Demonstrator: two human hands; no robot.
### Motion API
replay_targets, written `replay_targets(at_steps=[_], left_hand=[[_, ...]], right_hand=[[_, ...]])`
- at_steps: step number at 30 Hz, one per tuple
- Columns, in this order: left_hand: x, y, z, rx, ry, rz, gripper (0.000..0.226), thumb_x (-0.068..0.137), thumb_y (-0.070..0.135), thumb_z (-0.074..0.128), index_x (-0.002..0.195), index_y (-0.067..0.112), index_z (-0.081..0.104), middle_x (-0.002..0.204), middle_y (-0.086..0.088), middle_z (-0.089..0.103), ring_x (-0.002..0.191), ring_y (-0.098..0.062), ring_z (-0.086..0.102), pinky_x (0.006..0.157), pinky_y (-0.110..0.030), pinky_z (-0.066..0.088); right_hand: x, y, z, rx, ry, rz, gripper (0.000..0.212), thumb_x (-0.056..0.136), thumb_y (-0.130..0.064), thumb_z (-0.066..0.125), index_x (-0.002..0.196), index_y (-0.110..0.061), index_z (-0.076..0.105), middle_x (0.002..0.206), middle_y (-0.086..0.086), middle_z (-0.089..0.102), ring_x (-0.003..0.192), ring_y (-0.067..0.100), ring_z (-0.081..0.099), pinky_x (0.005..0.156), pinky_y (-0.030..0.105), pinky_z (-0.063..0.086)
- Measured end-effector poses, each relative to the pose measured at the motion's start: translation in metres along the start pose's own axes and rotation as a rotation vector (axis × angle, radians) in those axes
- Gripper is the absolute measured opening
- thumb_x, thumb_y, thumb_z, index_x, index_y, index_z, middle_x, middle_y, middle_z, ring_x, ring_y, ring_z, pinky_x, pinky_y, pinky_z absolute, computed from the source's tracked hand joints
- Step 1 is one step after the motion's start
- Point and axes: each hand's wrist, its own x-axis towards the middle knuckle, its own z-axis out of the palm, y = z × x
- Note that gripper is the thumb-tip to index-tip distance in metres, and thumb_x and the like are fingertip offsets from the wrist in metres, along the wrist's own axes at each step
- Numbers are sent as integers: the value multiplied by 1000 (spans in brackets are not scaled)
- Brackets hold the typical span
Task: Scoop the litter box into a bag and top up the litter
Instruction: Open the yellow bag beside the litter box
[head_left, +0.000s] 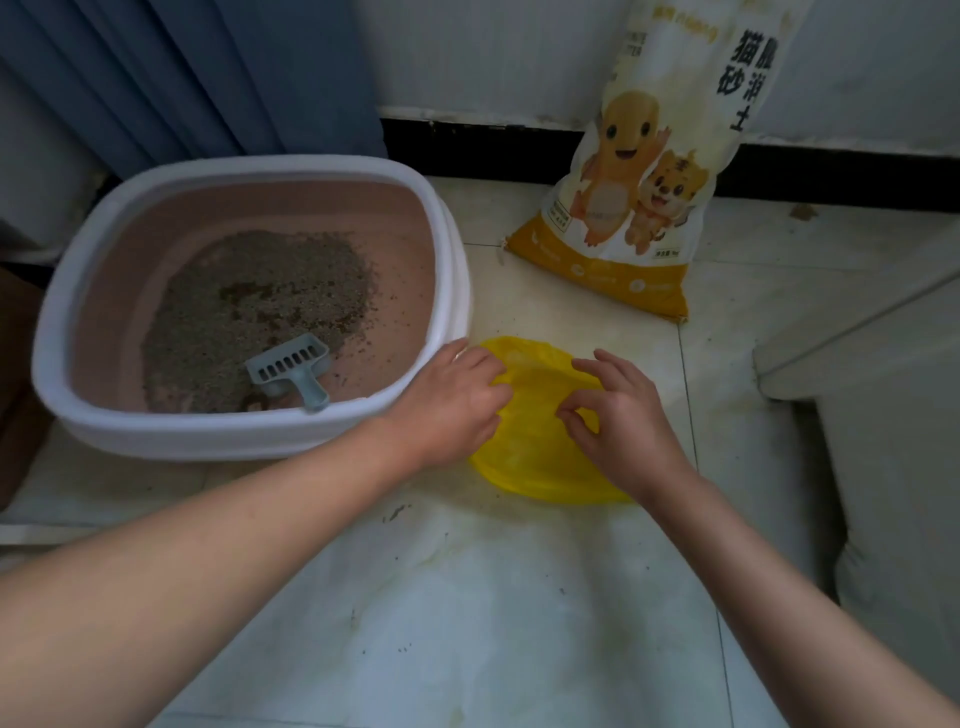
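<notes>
A white-rimmed litter box (452, 249) with a pink inside stands on the floor at left, with grey litter (249, 306) heaped in its middle. A blue-grey slotted scoop (293, 366) lies in the litter near the front wall. To the right of the box a thin yellow plastic bag (540, 457) lies flat on the tiles. My left hand (457, 400) rests on the bag's left edge, fingers curled on the plastic. My right hand (618, 410) pinches the bag's upper layer between thumb and forefinger. A yellow and white sack of cat litter (639, 171) leans against the wall behind.
Blue curtain folds (197, 78) hang behind the box. A black skirting strip (831, 166) runs along the white wall. A white piece of furniture (872, 395) stands at right. Loose litter grains speckle the pale tiles (467, 597) in front.
</notes>
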Motion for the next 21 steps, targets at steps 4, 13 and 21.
replay_targets(at_steps=[4,13,21], left_hand=[[-9,-2,-12,-65,127,-29,18,86,30,56,80,16,64,93,-4,64,90,-27,59,81,-41,45],[-32,-21,-72,-188,289,-178,6,86,20,60,83,15,61,75,-3,61,67,-27,58,55,-36,43],[-61,-45,-128,-140,236,-291,25,93,36,49,77,17,52,71,4,55,63,-22,55,51,-32,44]], right_hand=[[10,-23,-13,78,-25,44,4,87,-24,69,90,-23,70,103,-4,67,100,23,59,82,38,50],[43,-82,-49,90,-67,40,6,86,-27,66,89,-29,61,87,-11,65,77,11,64,66,31,49],[70,-137,-80,119,-252,-72,21,88,-23,60,106,-31,64,103,-16,66,81,8,65,75,34,54]])
